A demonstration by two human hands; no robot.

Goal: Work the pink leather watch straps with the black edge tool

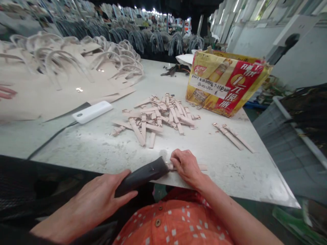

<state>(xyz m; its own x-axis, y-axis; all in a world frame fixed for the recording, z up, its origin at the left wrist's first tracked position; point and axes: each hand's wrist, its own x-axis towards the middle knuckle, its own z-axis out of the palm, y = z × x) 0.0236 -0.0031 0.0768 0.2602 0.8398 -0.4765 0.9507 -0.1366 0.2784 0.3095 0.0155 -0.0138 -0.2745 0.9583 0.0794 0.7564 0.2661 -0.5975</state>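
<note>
My left hand (97,197) is closed around a dark grey, flat, strap-like piece (145,173), whose kind I cannot make out. The wide end of this piece reaches the buckle end of a short beige strap (203,167) at the table's front edge. Over that strap my right hand (186,166) is closed, its fingers pinching it near the buckle. Beyond both hands lies a loose pile of similar beige buckle straps (155,117). Two more such straps (233,137) lie side by side to the right.
A yellow and red carton (217,81) stands at the table's (107,153) right back. Beige bag pieces with handles (58,68) are heaped at the left. A white power strip (93,111) trails a cable towards the front edge. A grey bin (288,146) stands off the table's right side.
</note>
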